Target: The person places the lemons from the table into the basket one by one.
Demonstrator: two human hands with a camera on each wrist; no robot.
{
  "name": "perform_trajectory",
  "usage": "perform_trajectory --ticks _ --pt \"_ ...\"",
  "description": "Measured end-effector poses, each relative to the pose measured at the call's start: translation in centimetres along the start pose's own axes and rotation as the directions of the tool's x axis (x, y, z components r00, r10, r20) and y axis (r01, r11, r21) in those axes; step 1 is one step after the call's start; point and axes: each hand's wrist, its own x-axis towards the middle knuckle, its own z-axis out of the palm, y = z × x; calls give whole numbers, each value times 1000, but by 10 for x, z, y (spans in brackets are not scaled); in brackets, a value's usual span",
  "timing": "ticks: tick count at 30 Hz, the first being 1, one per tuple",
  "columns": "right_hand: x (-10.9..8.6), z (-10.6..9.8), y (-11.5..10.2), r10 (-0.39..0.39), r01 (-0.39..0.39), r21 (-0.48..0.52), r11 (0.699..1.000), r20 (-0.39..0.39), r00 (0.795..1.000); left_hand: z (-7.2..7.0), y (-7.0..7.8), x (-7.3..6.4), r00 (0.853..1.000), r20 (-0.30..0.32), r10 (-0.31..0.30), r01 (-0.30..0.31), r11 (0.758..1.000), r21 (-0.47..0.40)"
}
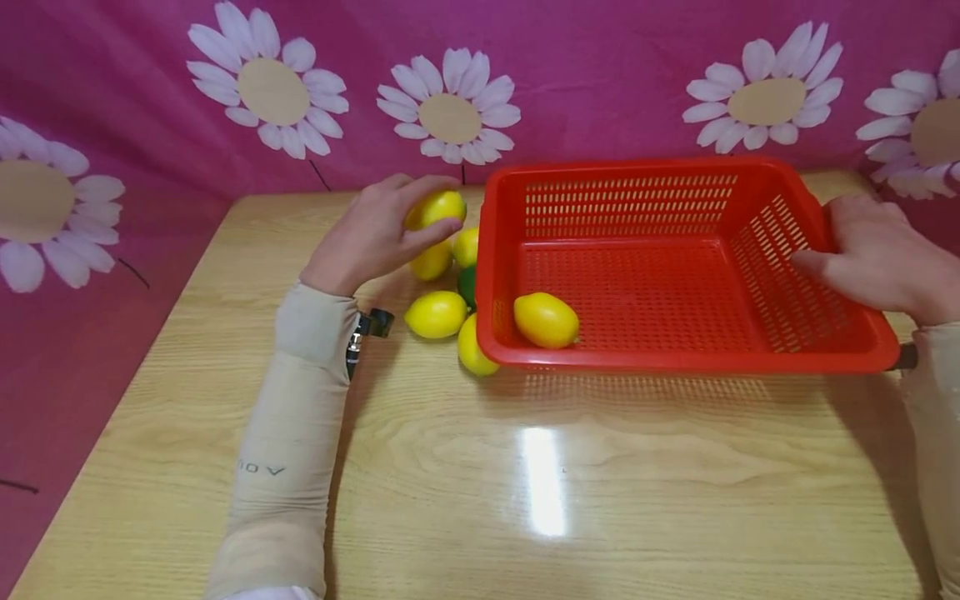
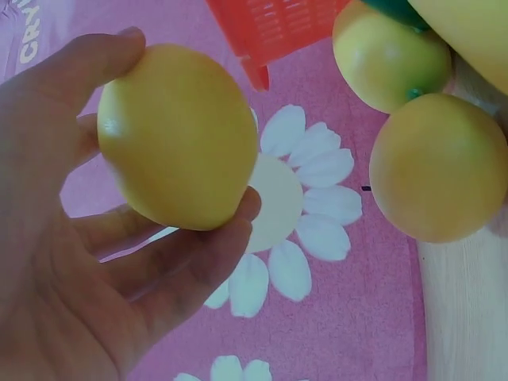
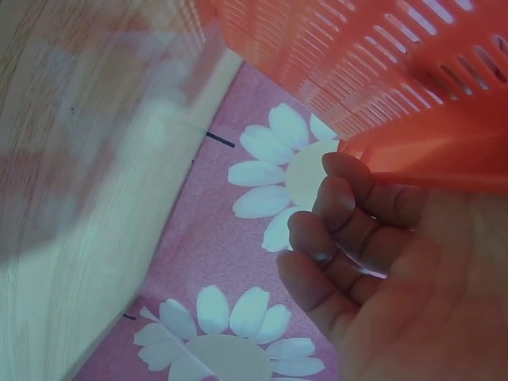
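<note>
My left hand [image 1: 372,232] grips a yellow lemon [image 2: 181,139] between thumb and curled fingers, beside the basket's far left corner. More lemons [image 1: 435,315] lie on the table below and beside that hand, some partly behind the basket's left wall. Among them shows a dark green fruit [image 1: 467,286], mostly covered. Inside the red plastic basket [image 1: 675,359], one lemon [image 1: 546,321] rests in the near left corner. My right hand [image 1: 881,254] holds the basket's right rim, thumb on the inner side; its fingers [image 3: 309,286] curl beneath the rim outside.
The wooden table [image 1: 450,492] extends toward me, with a bright light reflection on its surface. A pink cloth [image 1: 585,75] with white flowers hangs behind the table and at its left side. A small black device [image 1: 367,329] sits at the left wrist.
</note>
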Motion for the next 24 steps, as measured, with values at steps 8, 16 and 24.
perform_trajectory --ticks 8,16,24 --pt "-6 0 -4 40 -44 96 994 43 998 3 5 2 999 -45 21 -22 1000 -8" --pt "-3 -1 -1 16 -17 78 997 18 1000 5 5 5 996 -70 54 -52 998 22" --pt "-1 0 1 14 -15 62 998 14 1000 2 11 9 993 -81 90 -87 995 43"
